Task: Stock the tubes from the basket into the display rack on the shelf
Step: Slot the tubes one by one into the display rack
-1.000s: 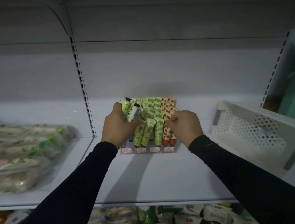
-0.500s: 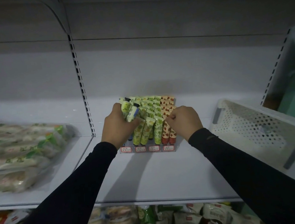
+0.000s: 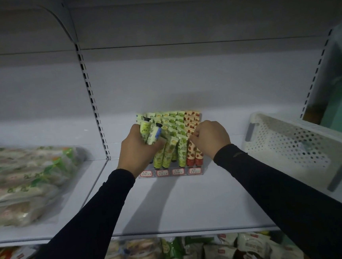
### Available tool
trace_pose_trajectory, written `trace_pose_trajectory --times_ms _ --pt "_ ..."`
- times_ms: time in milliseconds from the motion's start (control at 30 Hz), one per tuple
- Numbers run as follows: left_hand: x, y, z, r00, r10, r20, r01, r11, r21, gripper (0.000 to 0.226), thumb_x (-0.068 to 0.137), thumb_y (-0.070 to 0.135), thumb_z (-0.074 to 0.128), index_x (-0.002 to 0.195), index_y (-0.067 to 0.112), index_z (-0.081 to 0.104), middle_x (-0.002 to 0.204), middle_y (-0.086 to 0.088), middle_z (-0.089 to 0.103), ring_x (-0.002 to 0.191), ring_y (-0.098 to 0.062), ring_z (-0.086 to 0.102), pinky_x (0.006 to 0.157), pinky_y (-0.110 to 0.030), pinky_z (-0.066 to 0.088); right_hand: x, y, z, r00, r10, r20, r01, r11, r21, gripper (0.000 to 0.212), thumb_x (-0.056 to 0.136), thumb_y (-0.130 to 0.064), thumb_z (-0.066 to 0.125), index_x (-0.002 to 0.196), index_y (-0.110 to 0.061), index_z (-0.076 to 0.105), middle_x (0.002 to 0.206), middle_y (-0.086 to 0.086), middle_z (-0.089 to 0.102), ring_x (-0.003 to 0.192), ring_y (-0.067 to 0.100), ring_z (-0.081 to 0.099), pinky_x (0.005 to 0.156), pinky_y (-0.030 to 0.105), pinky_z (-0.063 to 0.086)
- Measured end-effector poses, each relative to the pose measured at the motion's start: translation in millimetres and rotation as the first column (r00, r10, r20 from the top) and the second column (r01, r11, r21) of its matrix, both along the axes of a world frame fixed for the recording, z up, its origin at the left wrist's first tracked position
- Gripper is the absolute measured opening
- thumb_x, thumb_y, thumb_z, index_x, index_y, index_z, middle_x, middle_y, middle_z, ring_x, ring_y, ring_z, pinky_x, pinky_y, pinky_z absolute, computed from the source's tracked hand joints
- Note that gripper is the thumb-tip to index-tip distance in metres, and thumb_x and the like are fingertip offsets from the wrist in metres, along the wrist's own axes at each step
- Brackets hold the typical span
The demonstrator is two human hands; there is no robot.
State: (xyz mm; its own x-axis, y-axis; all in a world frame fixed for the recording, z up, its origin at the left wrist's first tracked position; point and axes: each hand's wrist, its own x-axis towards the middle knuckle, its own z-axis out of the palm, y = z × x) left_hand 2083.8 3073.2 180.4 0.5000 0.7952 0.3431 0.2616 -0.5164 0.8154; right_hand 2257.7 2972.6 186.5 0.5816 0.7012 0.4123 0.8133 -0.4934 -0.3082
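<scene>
On the shelf (image 3: 172, 201), left hand (image 3: 139, 150) grips 2 tubes (image 3: 150, 132).

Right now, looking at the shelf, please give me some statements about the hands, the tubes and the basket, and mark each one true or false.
1. The left hand holds two tubes. True.
2. The white basket stands to the left of the display rack. False: it stands to the right.
3. The right hand is at the red tubes. True.
4. All tubes in the rack are red. False: most are green.
</scene>
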Motion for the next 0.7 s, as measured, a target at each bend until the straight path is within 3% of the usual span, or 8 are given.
trace_pose_trajectory --times_ms 100,200,300,433,500,600,700 --pt "-1 -3 0 1.0 0.012 0.012 -0.012 1.0 0.008 0.046 0.081 0.037 0.076 0.107 0.008 0.051 0.099 -0.021 0.066 0.079 -0.037 0.063 0.066 -0.047 0.055 -1 1 0 1.0 -0.019 0.001 0.019 1.0 -0.005 0.045 0.093 -0.026 0.057 0.052 -0.018 0.04 0.053 -0.004 0.041 0.061 0.019 0.047 0.059 0.027 0.036" --pt "-1 -3 -2 1.0 0.011 0.02 -0.011 1.0 0.006 0.05 0.08 0.037 0.077 0.109 0.007 0.051 0.107 -0.022 0.064 0.079 -0.022 0.056 0.077 -0.054 0.053 -4 1 1 0.999 -0.029 0.015 0.029 0.999 -0.032 0.044 0.094 -0.027 0.057 0.054 -0.018 0.041 0.055 -0.003 0.042 0.064 0.02 0.049 0.057 0.027 0.035" --pt "-1 -4 -3 1.0 0.002 0.022 -0.003 1.0 0.007 0.051 0.079 0.037 0.078 0.109 0.007 0.051 0.109 -0.023 0.064 0.078 -0.019 0.053 0.078 -0.055 0.053 -5 0 3 1.0 -0.03 0.01 0.03 0.999 -0.037 0.044 0.094 -0.026 0.057 0.054 -0.018 0.041 0.055 -0.002 0.043 0.06 0.019 0.049 0.053 0.025 0.034" --pt "-3 -10 -3 0.999 -0.027 0.019 0.027 1.0 0.006 0.051 0.076 0.042 0.078 0.106 0.012 0.051 0.104 -0.022 0.065 0.085 -0.04 0.062 0.072 -0.054 0.054 -2 -3 2 1.0 0.003 -0.012 -0.003 1.0 -0.001 0.043 0.093 -0.026 0.059 0.054 -0.011 0.047 0.052 0.001 0.045 0.049 0.013 0.041 0.044 0.024 0.026" --pt "-5 -12 -5 0.999 -0.049 0.007 0.049 0.999 -0.006 0.061 0.066 0.054 0.076 0.105 0.013 0.051 0.102 -0.022 0.064 0.086 -0.04 0.063 0.07 -0.054 0.054 0 -4 2 1.0 0.01 0.0 -0.01 1.0 0.017 0.037 0.092 -0.028 0.06 0.062 -0.006 0.061 0.059 0.004 0.057 0.053 0.014 0.047 0.045 0.021 0.027" --pt "-6 -13 -10 0.996 -0.084 0.003 0.084 0.996 -0.028 0.07 0.059 0.061 0.072 0.103 0.011 0.051 0.103 -0.023 0.063 0.075 -0.033 0.06 0.069 -0.053 0.054 1 -7 4 1.0 0.021 0.014 -0.022 0.998 0.063 0.037 0.092 -0.031 0.06 0.065 -0.006 0.066 0.062 0.005 0.061 0.055 0.014 0.05 0.045 0.018 0.026" --pt "-5 -14 -14 0.994 -0.106 0.022 0.107 0.993 -0.051 0.073 0.059 0.061 0.074 0.106 0.009 0.052 0.103 -0.023 0.063 0.072 -0.033 0.06 0.069 -0.053 0.055 2 -13 10 0.998 0.041 0.048 -0.049 0.984 0.172 0.039 0.094 -0.031 0.057 0.071 -0.002 0.07 0.071 0.012 0.068 0.067 0.023 0.061 0.054 0.025 0.037"
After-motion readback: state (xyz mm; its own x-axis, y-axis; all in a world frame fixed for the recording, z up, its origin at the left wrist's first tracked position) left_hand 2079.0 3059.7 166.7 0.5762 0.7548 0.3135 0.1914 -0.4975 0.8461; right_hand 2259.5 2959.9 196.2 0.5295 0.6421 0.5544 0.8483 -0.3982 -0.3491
